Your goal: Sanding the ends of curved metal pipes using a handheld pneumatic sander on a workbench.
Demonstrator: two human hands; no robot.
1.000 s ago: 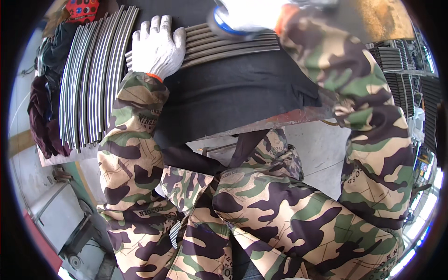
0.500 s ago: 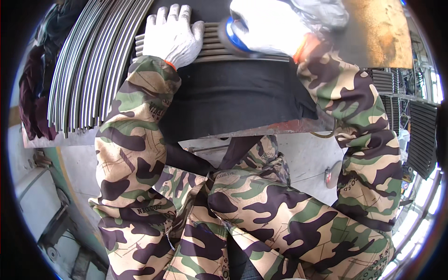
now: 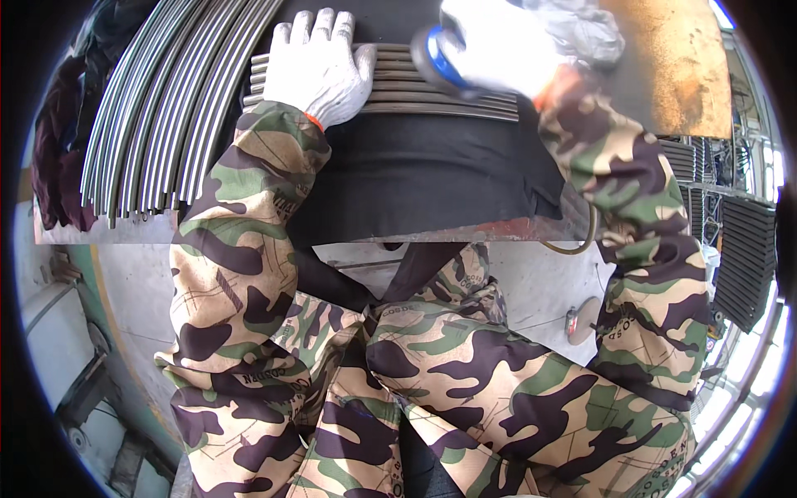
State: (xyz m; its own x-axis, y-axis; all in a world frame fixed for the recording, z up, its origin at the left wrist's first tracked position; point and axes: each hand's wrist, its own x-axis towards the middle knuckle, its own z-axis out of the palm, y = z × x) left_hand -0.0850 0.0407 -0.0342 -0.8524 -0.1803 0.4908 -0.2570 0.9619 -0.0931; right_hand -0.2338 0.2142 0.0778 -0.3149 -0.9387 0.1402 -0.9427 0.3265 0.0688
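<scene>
Rods point(image 3: 400, 85) under left hand point(image 3: 319, 68), still spread flat, right hand point(image 3: 503, 48) gripping blurred blue tool point(image 3: 447, 65), shifted rightward.

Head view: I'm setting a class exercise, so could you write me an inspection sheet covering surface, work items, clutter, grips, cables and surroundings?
Surface: black cloth over a bench with a worn, reddish front edge.
Work items: a row of metal rods lying crosswise; a blue-edged tool over them, blurred, type unclear.
Clutter: maroon cloth at far left; more rods beside it; translucent plastic near the right hand.
Left grip: gloved, open, laid over the row's left part.
Right grip: gloved, closed around the tool.
Cables: one curved cord or hose at the bench's right front; which, unclear.
Surroundings: pale floor; dark racked stock at right.
</scene>
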